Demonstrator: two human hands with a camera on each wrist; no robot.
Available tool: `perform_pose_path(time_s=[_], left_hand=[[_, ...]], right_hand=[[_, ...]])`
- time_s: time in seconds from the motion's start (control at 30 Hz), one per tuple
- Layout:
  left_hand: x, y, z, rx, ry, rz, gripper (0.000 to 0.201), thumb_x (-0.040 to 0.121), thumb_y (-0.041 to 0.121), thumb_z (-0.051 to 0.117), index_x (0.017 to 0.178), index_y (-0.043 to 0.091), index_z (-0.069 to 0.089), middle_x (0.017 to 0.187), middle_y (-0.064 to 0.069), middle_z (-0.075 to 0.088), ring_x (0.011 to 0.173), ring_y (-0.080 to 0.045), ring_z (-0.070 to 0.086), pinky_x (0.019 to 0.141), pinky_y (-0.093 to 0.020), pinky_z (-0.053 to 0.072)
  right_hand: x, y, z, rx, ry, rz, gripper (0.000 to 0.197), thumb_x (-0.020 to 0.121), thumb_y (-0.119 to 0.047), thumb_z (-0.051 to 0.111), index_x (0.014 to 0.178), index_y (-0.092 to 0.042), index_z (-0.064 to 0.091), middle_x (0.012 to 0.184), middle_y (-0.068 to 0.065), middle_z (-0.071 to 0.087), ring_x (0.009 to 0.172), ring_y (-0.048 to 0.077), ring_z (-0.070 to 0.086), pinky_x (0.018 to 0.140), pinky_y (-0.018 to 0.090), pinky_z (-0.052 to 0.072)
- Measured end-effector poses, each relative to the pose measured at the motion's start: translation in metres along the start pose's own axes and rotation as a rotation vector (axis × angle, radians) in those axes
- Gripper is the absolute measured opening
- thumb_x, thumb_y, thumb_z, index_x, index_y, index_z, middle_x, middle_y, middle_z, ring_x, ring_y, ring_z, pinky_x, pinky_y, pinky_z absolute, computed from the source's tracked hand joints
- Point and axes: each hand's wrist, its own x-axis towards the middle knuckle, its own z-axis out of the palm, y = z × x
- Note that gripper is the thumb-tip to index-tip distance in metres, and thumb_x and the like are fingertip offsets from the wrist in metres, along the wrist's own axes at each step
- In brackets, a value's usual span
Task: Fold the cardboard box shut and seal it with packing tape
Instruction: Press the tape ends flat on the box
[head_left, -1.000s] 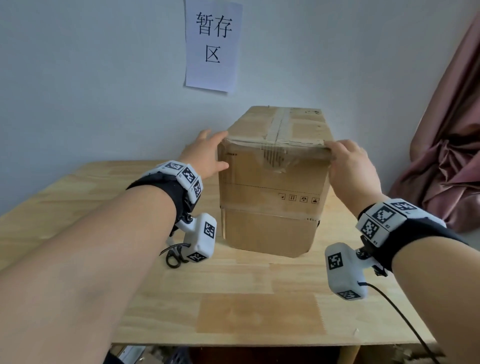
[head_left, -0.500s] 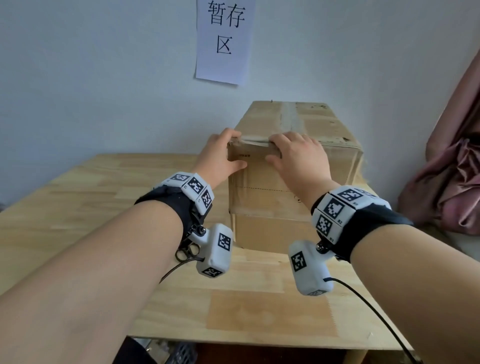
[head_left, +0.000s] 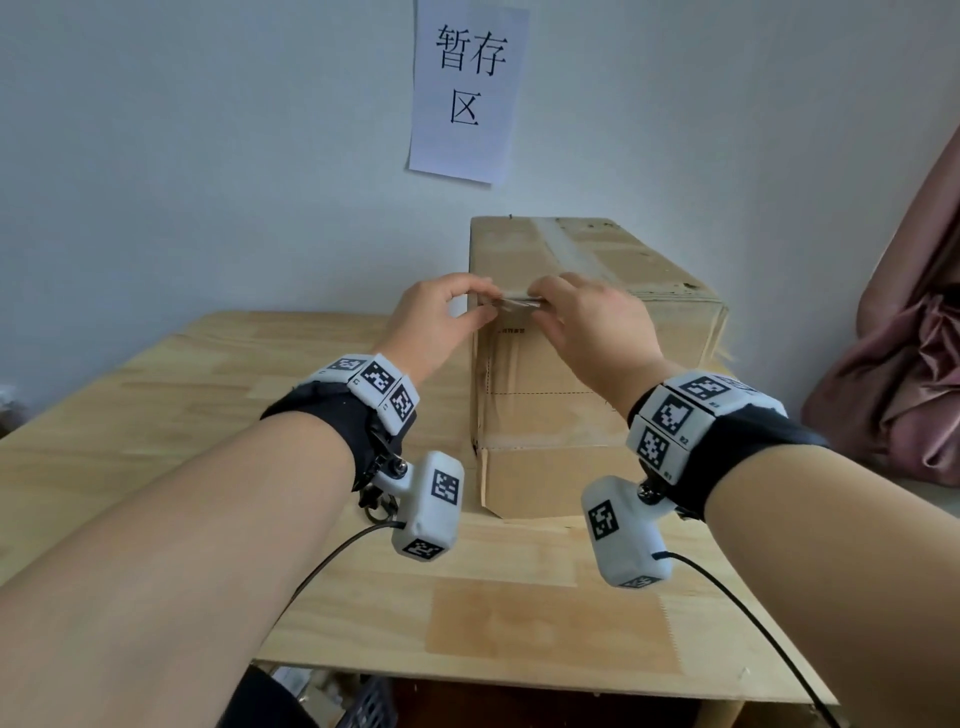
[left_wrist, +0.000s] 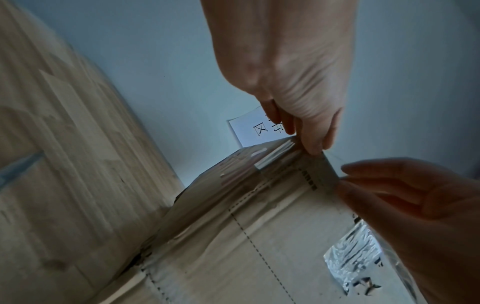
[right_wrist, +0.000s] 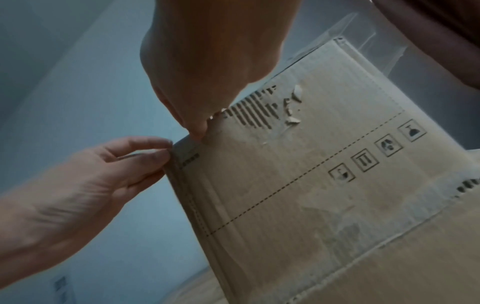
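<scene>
A closed brown cardboard box (head_left: 571, 415) stands on the wooden table (head_left: 208, 415) against the wall, with old clear tape along its top seam. Both hands meet at its near top edge, by the left corner. My left hand (head_left: 485, 301) pinches one end of a thin greyish tape strip (head_left: 514, 301) and my right hand (head_left: 543, 301) pinches the other end. The left wrist view shows the left hand (left_wrist: 315, 148), the strip (left_wrist: 322, 170) and the right hand (left_wrist: 340, 179). The right wrist view shows the right hand (right_wrist: 198, 133) and left hand (right_wrist: 167, 151) at that corner of the box (right_wrist: 311, 185).
A paper sign (head_left: 467, 88) hangs on the wall above the box. A pink curtain (head_left: 909, 389) bunches at the right, past the table. The table's front edge runs just below my forearms, with a basket (head_left: 363, 706) beneath it.
My right hand has slid left along the box's near top edge, from the right corner to beside the left hand. Both hands now pinch the strip at the left corner.
</scene>
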Motion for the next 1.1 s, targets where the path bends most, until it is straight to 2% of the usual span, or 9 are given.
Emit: perform_pose_path(time_s=[0.17, 0.3, 0.43, 0.53, 0.7, 0.8, 0.9, 0.97, 1.1], left_hand=[[0.003, 0.0, 0.003, -0.018, -0.032, 0.069, 0.023, 0.086, 0.011, 0.066, 0.105, 0.023, 0.067, 0.103, 0.009, 0.068, 0.106, -0.008, 0.062, 0.101, -0.026, 0.042], [0.001, -0.006, 0.002, -0.108, -0.039, 0.023, 0.024, 0.086, 0.011, 0.067, 0.093, 0.033, 0.069, 0.114, 0.001, 0.068, 0.115, -0.005, 0.058, 0.108, -0.031, 0.039], [-0.005, 0.001, 0.002, -0.28, -0.021, -0.022, 0.018, 0.085, -0.002, 0.065, 0.092, 0.014, 0.071, 0.109, 0.001, 0.064, 0.115, -0.005, 0.058, 0.108, -0.028, 0.039], [-0.007, 0.002, 0.0, -0.295, -0.027, -0.025, 0.018, 0.085, -0.002, 0.064, 0.096, 0.012, 0.07, 0.122, -0.01, 0.062, 0.116, -0.008, 0.058, 0.108, -0.028, 0.039], [-0.006, -0.008, -0.002, -0.209, -0.046, -0.018, 0.02, 0.086, 0.005, 0.063, 0.089, 0.024, 0.07, 0.125, -0.005, 0.061, 0.119, -0.006, 0.056, 0.111, -0.035, 0.036], [-0.003, -0.001, 0.0, -0.168, -0.035, -0.016, 0.015, 0.082, 0.018, 0.05, 0.078, 0.031, 0.055, 0.116, -0.004, 0.065, 0.115, -0.011, 0.059, 0.106, -0.034, 0.041], [0.004, 0.007, 0.001, -0.069, 0.003, 0.015, 0.006, 0.095, 0.028, 0.048, 0.093, 0.03, 0.054, 0.108, -0.001, 0.067, 0.106, -0.013, 0.061, 0.096, -0.03, 0.045], [0.007, 0.005, 0.003, 0.071, -0.095, 0.04, 0.025, 0.098, 0.03, 0.048, 0.118, 0.023, 0.062, 0.126, 0.001, 0.061, 0.121, -0.011, 0.053, 0.105, -0.026, 0.038], [0.006, -0.002, 0.005, 0.135, -0.137, 0.098, 0.031, 0.095, 0.024, 0.055, 0.124, 0.019, 0.062, 0.139, -0.001, 0.052, 0.133, -0.012, 0.042, 0.112, -0.02, 0.025]], right_hand=[[0.013, -0.008, 0.008, 0.025, 0.048, -0.04, 0.016, 0.093, -0.019, 0.057, 0.103, -0.01, 0.065, 0.091, 0.008, 0.065, 0.071, 0.032, 0.061, 0.054, 0.032, 0.042], [0.009, -0.009, 0.014, 0.096, 0.206, -0.073, 0.008, 0.084, -0.017, 0.067, 0.08, -0.013, 0.073, 0.076, 0.004, 0.067, 0.055, 0.027, 0.061, 0.044, 0.025, 0.042], [0.004, -0.011, 0.017, 0.156, 0.283, -0.094, 0.006, 0.08, -0.019, 0.07, 0.08, -0.018, 0.076, 0.077, -0.001, 0.07, 0.053, 0.023, 0.062, 0.039, 0.025, 0.045], [0.001, -0.01, 0.02, 0.164, 0.296, -0.115, 0.005, 0.08, -0.017, 0.072, 0.079, -0.017, 0.076, 0.079, 0.0, 0.07, 0.055, 0.022, 0.063, 0.037, 0.027, 0.045], [0.0, -0.011, 0.031, 0.078, 0.32, -0.153, 0.009, 0.081, -0.014, 0.068, 0.075, -0.01, 0.072, 0.082, 0.005, 0.068, 0.066, 0.029, 0.063, 0.05, 0.029, 0.046], [-0.001, -0.013, 0.031, 0.051, 0.27, -0.152, 0.016, 0.079, -0.018, 0.057, 0.077, -0.008, 0.07, 0.083, 0.007, 0.066, 0.068, 0.03, 0.06, 0.059, 0.036, 0.05], [-0.002, -0.01, 0.026, 0.084, 0.237, -0.169, 0.027, 0.078, -0.018, 0.048, 0.081, -0.007, 0.072, 0.086, 0.007, 0.067, 0.071, 0.031, 0.061, 0.061, 0.036, 0.052], [-0.004, -0.008, 0.023, 0.079, 0.226, -0.202, 0.032, 0.078, -0.015, 0.045, 0.087, -0.006, 0.073, 0.09, 0.008, 0.07, 0.075, 0.031, 0.064, 0.062, 0.036, 0.054], [-0.005, -0.003, 0.013, 0.199, 0.193, -0.128, 0.028, 0.087, -0.01, 0.05, 0.105, -0.007, 0.071, 0.096, 0.008, 0.072, 0.075, 0.028, 0.066, 0.061, 0.035, 0.055]])
